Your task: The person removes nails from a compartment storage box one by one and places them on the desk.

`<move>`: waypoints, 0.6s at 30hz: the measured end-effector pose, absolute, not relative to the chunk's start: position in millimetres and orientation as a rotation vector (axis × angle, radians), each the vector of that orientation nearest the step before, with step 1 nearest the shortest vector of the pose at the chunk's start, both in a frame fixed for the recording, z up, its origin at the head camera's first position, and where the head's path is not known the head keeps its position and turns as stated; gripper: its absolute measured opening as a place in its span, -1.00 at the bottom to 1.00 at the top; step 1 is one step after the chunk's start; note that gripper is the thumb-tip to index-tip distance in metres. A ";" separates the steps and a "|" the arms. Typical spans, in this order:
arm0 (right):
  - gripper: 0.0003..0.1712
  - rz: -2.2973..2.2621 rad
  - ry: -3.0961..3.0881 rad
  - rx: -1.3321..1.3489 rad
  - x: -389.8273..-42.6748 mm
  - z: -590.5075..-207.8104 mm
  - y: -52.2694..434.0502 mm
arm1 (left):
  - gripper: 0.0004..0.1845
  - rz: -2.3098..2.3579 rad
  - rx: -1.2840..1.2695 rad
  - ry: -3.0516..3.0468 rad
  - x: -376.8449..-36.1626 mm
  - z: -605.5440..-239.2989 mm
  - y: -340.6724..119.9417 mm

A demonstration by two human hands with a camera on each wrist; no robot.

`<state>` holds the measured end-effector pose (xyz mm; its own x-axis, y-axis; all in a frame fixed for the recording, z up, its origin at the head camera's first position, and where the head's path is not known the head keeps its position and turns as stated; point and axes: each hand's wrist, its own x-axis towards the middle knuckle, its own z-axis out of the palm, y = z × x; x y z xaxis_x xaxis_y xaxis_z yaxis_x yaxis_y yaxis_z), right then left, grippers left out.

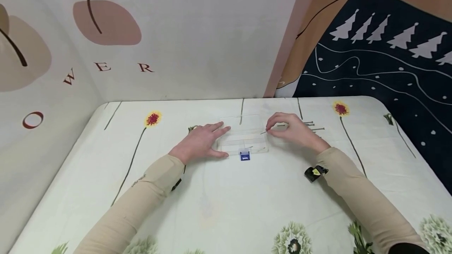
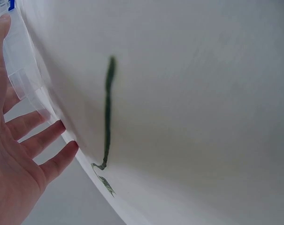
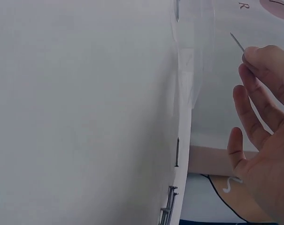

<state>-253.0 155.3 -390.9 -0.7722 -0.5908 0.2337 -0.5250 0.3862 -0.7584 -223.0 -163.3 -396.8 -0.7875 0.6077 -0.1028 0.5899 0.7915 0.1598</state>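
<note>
A clear plastic box (image 1: 243, 138) with a blue latch (image 1: 245, 155) lies on the flowered tablecloth (image 1: 226, 199). My left hand (image 1: 203, 141) rests flat against the box's left side, fingers straight; the left wrist view shows those fingers (image 2: 34, 136) along the clear box (image 2: 24, 75). My right hand (image 1: 294, 130) pinches a thin nail (image 1: 263, 132) at the box's right edge, tip pointing over the box. The same nail (image 3: 237, 41) shows between thumb and fingertip of the right hand (image 3: 266, 117). A small nail lies inside the box (image 1: 250, 147).
Several loose nails (image 1: 312, 126) lie on the cloth just beyond my right hand, and the same nails (image 3: 169, 206) show in the right wrist view. Patterned backdrop walls stand behind and to both sides. The table's right edge drops off by the dark tree-print hanging (image 1: 388, 62).
</note>
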 end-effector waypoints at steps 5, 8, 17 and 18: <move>-0.91 -1.360 2.583 -0.926 -253.3 -389.1 161.7 | -0.07 0.185 0.943 2.828 -222.4 -397.2 -163.2; -0.92 -1.366 2.602 -0.878 -253.8 -388.5 165.4 | -0.07 0.180 0.937 2.827 -222.5 -397.7 -163.0; -0.90 -1.375 2.663 -0.874 -258.0 -387.5 177.1 | -0.06 0.171 0.942 2.828 -223.4 -398.6 -163.4; -0.90 -1.378 2.665 -0.863 -258.3 -386.9 178.0 | -0.06 0.174 0.941 2.827 -223.2 -398.5 -163.4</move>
